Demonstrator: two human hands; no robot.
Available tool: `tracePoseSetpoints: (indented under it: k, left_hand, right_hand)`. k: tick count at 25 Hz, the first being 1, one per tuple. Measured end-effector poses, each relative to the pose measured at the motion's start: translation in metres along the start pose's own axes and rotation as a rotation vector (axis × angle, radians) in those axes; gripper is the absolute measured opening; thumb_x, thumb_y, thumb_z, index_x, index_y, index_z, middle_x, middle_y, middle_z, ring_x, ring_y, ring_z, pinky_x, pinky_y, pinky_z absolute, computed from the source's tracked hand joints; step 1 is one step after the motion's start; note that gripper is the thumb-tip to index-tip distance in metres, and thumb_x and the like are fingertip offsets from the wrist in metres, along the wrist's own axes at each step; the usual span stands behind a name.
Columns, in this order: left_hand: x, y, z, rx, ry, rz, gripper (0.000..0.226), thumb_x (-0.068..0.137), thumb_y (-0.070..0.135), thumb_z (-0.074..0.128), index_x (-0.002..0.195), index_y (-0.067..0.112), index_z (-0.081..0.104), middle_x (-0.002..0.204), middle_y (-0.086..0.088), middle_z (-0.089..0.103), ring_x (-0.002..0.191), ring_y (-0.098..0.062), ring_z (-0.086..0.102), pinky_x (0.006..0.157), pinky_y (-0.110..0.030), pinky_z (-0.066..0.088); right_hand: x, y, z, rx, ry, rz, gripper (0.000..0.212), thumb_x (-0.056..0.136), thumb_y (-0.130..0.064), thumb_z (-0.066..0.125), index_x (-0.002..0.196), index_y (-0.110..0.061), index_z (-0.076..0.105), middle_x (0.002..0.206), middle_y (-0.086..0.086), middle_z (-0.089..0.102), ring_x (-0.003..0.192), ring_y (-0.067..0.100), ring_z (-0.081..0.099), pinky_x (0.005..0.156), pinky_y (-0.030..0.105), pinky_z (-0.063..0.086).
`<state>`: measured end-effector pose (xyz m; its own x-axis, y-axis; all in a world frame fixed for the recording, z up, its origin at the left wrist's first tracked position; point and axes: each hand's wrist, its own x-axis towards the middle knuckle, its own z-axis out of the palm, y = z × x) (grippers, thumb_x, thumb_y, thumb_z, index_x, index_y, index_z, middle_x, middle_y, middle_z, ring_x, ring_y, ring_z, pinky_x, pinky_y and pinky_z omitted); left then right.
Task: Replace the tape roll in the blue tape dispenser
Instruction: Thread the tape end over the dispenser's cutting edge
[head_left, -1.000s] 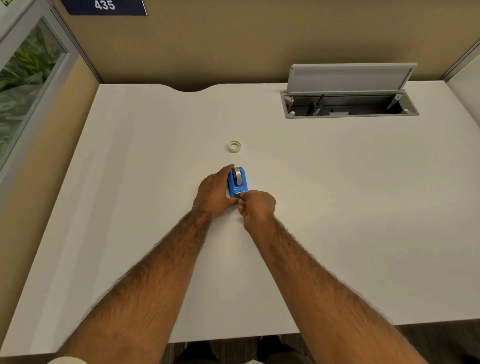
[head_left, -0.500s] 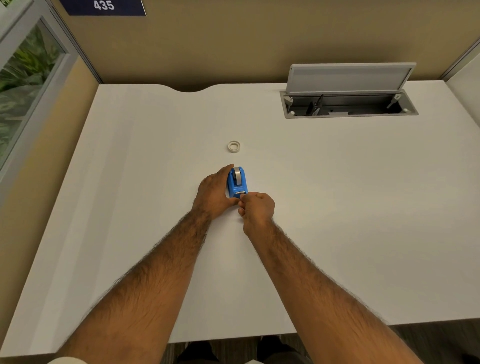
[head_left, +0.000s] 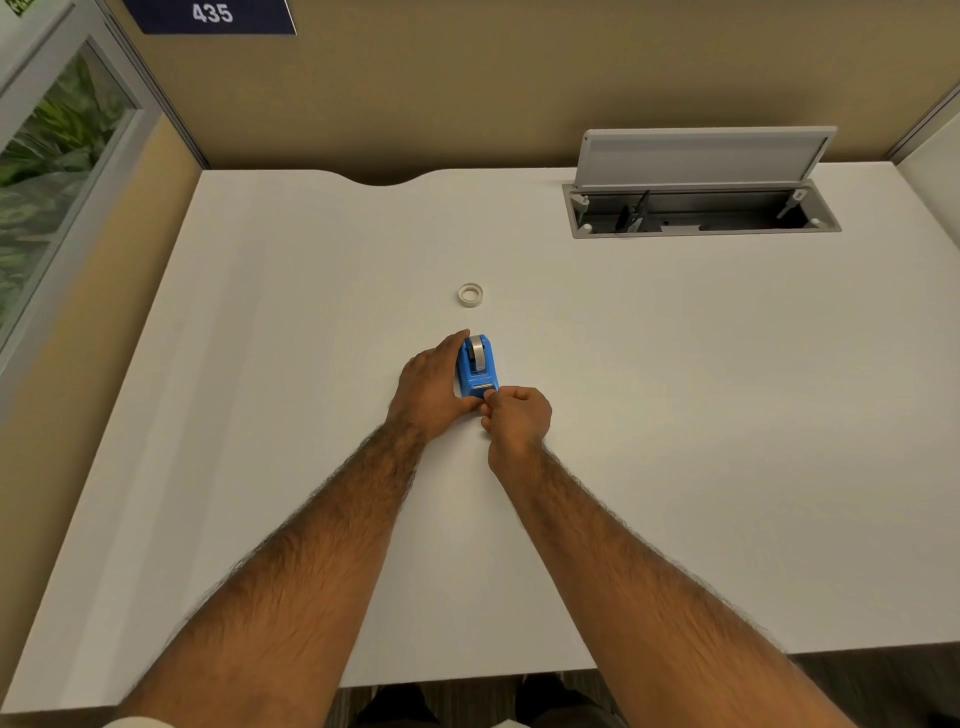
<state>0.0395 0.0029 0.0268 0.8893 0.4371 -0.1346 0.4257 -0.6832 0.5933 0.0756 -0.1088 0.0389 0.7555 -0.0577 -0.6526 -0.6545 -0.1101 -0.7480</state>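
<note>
The white counter (head_left: 675, 415) runs wide and bare on both sides of the work, with open surface to the left, to the right and toward the near edge, where the person's two forearms cross over it. Its far edge meets a tan partition and has a shallow curved notch cut into it left of centre. At the far right a cable tray (head_left: 701, 218) is sunk into the counter with its grey lid (head_left: 701, 156) propped upright behind it; inside, dark fittings and a cable end show, too small to tell apart. A window (head_left: 47, 171) with green leaves behind it lines the left side, and a dark sign (head_left: 213, 15) reading 435 hangs high on the partition.

The blue tape dispenser (head_left: 475, 366) stands on the counter near the middle, its cutter end toward the person. A tape roll (head_left: 477, 352) sits in its cradle, the grey band showing on top. A spare roll (head_left: 470, 294) of pale tape lies flat on the counter just beyond the dispenser, apart from it.

The left hand (head_left: 428, 389) wraps the dispenser's left side, thumb along the top edge and fingers curled under the near end, clamped on it. The right hand (head_left: 517, 415) is curled nearly into a fist, thumb and forefinger pinched together right at the cutter end, touching the dispenser; whether a tape end lies between them cannot be told.
</note>
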Motion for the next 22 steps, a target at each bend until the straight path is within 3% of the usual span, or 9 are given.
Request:
tracePoseSetpoints:
  k: [16, 20, 22]
  left_hand:
    - [0.002, -0.002, 0.001, 0.017, -0.028, -0.020, 0.110, 0.070, 0.050, 0.082, 0.156, 0.023, 0.019, 0.155, 0.001, 0.040, 0.139, -0.021, 0.041, 0.114, -0.036, 0.031]
    - [-0.001, -0.010, 0.001, -0.010, -0.086, -0.048, 0.122, 0.067, 0.046, 0.086, 0.158, 0.026, 0.006, 0.159, 0.003, 0.032, 0.143, -0.021, 0.034, 0.116, -0.039, 0.028]
    - [-0.002, -0.017, -0.001, -0.024, -0.102, -0.037, 0.116, 0.072, 0.043, 0.083, 0.158, 0.025, 0.006, 0.161, 0.003, 0.027, 0.145, -0.019, 0.031, 0.117, -0.038, 0.026]
  right_hand:
    - [0.003, 0.005, -0.011, -0.102, -0.041, -0.076, 0.013, 0.085, 0.002, 0.060, 0.095, -0.006, 0.065, 0.090, 0.015, 0.071, 0.065, 0.018, 0.063, 0.058, 0.026, 0.057]
    - [0.008, 0.005, -0.015, -0.153, -0.059, -0.124, 0.014, 0.084, 0.002, 0.057, 0.093, -0.006, 0.064, 0.089, 0.013, 0.069, 0.069, 0.021, 0.065, 0.062, 0.030, 0.060]
    - [0.009, 0.003, -0.019, -0.228, -0.052, -0.205, 0.011, 0.085, -0.001, 0.056, 0.088, -0.010, 0.061, 0.090, 0.010, 0.068, 0.077, 0.024, 0.066, 0.069, 0.035, 0.061]
